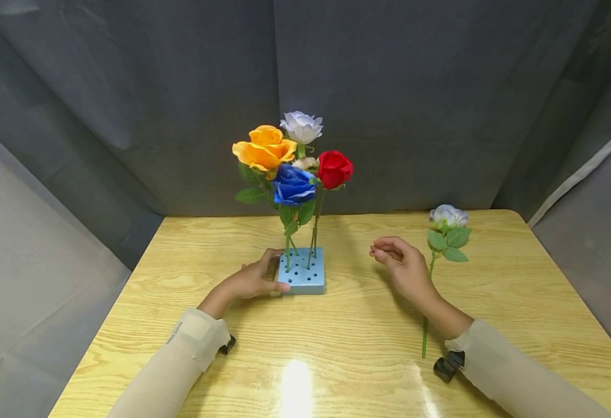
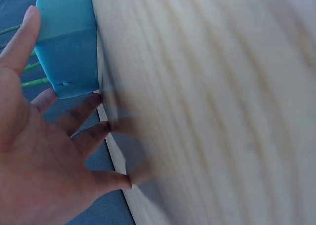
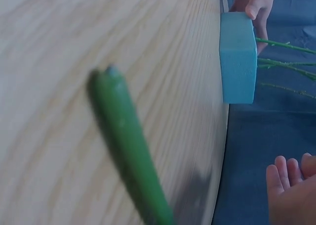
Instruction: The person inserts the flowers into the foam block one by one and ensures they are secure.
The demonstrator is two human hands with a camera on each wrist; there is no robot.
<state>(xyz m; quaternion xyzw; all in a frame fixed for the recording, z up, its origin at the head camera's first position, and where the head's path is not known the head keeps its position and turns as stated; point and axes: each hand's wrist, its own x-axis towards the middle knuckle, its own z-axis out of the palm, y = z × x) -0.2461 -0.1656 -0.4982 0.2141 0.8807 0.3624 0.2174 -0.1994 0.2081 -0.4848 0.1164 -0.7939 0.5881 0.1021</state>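
Observation:
My left hand (image 1: 254,281) holds the light blue foam block (image 1: 306,289) at its left side, thumb at the front corner and index finger at the back. In the left wrist view, the other fingers spread beside the block (image 2: 69,62) onto the tabletop. Artificial roses stand in its holes: orange (image 1: 264,148), white (image 1: 302,127), blue (image 1: 293,186) and red (image 1: 335,169), with a cream bloom partly hidden among them. Right of the block, my right hand (image 1: 408,271) hovers with fingers loosely bent, holding nothing. Beside it, a pale lilac-white rose (image 1: 448,216) lies on the table.
The wooden table (image 1: 357,354) has its back edge close behind the block. Grey cloth (image 1: 415,104) hangs behind and at both sides. In the right wrist view, the lying rose's green stem (image 3: 126,136) is close to the camera.

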